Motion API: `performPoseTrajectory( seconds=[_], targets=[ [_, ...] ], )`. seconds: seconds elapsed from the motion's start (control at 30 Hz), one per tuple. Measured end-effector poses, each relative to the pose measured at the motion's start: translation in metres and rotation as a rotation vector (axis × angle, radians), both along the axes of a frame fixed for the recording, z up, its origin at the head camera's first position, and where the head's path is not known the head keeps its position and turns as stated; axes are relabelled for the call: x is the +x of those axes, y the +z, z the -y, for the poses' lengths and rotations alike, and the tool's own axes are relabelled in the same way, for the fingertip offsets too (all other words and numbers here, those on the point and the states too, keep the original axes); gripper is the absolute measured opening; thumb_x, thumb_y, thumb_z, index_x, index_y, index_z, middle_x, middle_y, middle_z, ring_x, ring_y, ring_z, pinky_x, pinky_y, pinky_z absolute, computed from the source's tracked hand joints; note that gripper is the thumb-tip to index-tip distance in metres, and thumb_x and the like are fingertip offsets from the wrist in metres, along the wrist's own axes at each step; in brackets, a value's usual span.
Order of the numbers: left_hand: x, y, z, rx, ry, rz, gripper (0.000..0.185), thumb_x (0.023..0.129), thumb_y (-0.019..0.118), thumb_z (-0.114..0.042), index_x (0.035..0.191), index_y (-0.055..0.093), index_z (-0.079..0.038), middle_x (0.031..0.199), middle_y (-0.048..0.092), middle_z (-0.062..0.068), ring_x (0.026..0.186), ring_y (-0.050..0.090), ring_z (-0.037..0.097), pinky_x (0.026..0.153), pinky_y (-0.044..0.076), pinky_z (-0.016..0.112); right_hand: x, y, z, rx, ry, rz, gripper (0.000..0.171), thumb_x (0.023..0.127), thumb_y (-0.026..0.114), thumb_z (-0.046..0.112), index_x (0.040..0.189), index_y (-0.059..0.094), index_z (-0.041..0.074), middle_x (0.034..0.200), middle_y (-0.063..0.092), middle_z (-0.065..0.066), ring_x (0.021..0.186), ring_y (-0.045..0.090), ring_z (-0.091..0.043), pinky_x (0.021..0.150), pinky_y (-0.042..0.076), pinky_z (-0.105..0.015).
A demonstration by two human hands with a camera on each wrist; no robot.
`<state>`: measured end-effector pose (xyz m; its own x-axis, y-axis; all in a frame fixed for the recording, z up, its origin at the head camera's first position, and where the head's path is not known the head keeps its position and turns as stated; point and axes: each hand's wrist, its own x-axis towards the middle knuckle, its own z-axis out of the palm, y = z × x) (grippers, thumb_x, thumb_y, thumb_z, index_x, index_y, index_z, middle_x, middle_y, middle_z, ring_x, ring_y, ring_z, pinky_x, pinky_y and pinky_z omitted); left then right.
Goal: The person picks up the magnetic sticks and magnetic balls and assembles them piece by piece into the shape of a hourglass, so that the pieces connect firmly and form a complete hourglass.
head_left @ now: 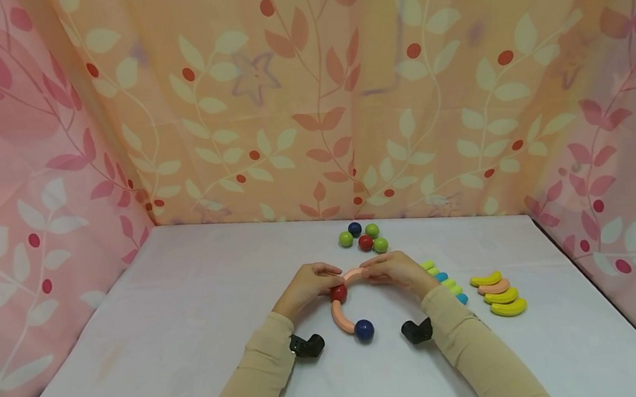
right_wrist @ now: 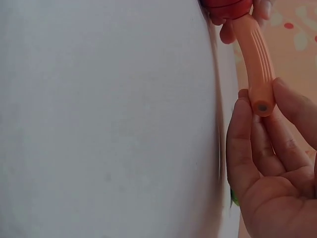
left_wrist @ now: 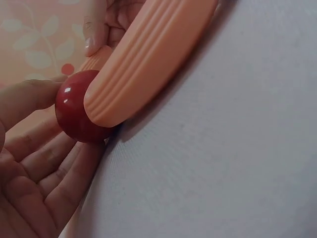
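My left hand (head_left: 310, 287) holds a glossy red ball (left_wrist: 74, 106) between thumb and fingers. A peach-orange curved stick (left_wrist: 148, 59) with grooves along it meets this ball and bends down to a dark blue ball (head_left: 364, 331). On the ball's other side sits a second peach curved stick (right_wrist: 257, 59). My right hand (head_left: 398, 272) pinches that stick near its free end, where a small grey dot shows in the end face. Together the pieces form an open curve above the white table. The left fingertips hide part of the red ball in the head view.
Behind the hands lies a loose group of green, red and blue balls (head_left: 365, 242). Yellow-green and blue sticks (head_left: 448, 283) lie partly behind the right forearm. Farther right, yellow and peach curved sticks (head_left: 501, 296) form a column. Patterned cloth surrounds the white table (head_left: 200, 286).
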<state>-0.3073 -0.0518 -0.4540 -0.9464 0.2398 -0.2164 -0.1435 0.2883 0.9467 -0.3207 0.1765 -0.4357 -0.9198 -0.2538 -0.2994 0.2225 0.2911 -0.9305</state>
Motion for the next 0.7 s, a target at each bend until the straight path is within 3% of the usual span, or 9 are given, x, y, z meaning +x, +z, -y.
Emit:
performPoseTrajectory(
  seconds=[0.13, 0.2, 0.33, 0.4, 0.47, 0.57, 0.7],
  targets=[
    [0.000, 0.000, 0.000, -0.040, 0.003, -0.009, 0.027, 0.086, 0.076, -0.024, 0.107, 0.074, -0.008, 0.098, 0.074, 0.002, 0.086, 0.062, 0.011, 0.076, 0.053, 0.023, 0.001, 0.001, 0.003, 0.026, 0.010, -0.033, 0.036, 0.094, 0.067, 0.015, 0.124, 0.066, -0.005, 0.117, 0.072, -0.013, 0.097, 0.069, -0.010, 0.096, 0.056, -0.032],
    [0.001, 0.000, 0.000, -0.039, 0.000, -0.012, 0.026, 0.086, 0.077, -0.024, 0.106, 0.075, -0.008, 0.097, 0.074, 0.001, 0.085, 0.062, 0.010, 0.075, 0.053, 0.022, 0.001, 0.003, 0.002, 0.040, -0.034, -0.047, 0.037, 0.093, 0.068, 0.017, 0.124, 0.066, -0.004, 0.112, 0.074, -0.010, 0.094, 0.069, -0.008, 0.094, 0.057, -0.031],
    [-0.001, -0.002, 0.000, -0.030, 0.003, -0.002, 0.025, 0.086, 0.077, -0.023, 0.105, 0.076, -0.008, 0.098, 0.074, 0.002, 0.085, 0.063, 0.009, 0.076, 0.054, 0.022, 0.001, 0.008, -0.002, -0.002, -0.283, -0.048, 0.035, 0.090, 0.073, 0.015, 0.120, 0.068, -0.003, 0.105, 0.074, -0.005, 0.086, 0.068, -0.007, 0.090, 0.058, -0.029],
    [-0.001, -0.003, 0.001, -0.025, -0.003, -0.004, 0.025, 0.086, 0.077, -0.023, 0.105, 0.075, -0.007, 0.098, 0.074, 0.002, 0.085, 0.063, 0.009, 0.077, 0.055, 0.023, -0.002, 0.010, -0.005, -0.043, -0.420, -0.052, 0.035, 0.089, 0.073, 0.012, 0.120, 0.068, -0.004, 0.111, 0.071, -0.008, 0.086, 0.067, -0.008, 0.090, 0.058, -0.028],
    [-0.002, -0.003, 0.002, -0.015, -0.005, 0.002, 0.025, 0.086, 0.077, -0.023, 0.106, 0.076, -0.007, 0.099, 0.074, 0.003, 0.087, 0.064, 0.009, 0.079, 0.056, 0.024, -0.005, 0.011, -0.008, -0.058, -0.494, -0.058, 0.039, 0.090, 0.072, 0.012, 0.126, 0.065, -0.003, 0.123, 0.067, -0.013, 0.091, 0.067, -0.009, 0.094, 0.056, -0.029],
    [-0.003, -0.004, 0.004, -0.014, -0.010, 0.002, 0.026, 0.086, 0.078, -0.024, 0.106, 0.076, -0.006, 0.101, 0.074, 0.003, 0.088, 0.064, 0.009, 0.081, 0.057, 0.025, -0.010, 0.011, -0.012, -0.045, -0.521, -0.053, 0.049, 0.091, 0.072, 0.013, 0.136, 0.058, 0.000, 0.141, 0.057, -0.015, 0.108, 0.062, -0.013, 0.104, 0.051, -0.033],
    [-0.003, -0.005, 0.005, -0.019, -0.001, 0.009, 0.027, 0.086, 0.078, -0.026, 0.106, 0.076, -0.007, 0.101, 0.074, 0.003, 0.089, 0.064, 0.009, 0.081, 0.056, 0.024, -0.016, 0.009, -0.014, -0.037, -0.497, -0.061, 0.058, 0.090, 0.071, 0.012, 0.143, 0.051, 0.002, 0.149, 0.049, -0.016, 0.126, 0.052, -0.023, 0.113, 0.044, -0.038]
  ],
)
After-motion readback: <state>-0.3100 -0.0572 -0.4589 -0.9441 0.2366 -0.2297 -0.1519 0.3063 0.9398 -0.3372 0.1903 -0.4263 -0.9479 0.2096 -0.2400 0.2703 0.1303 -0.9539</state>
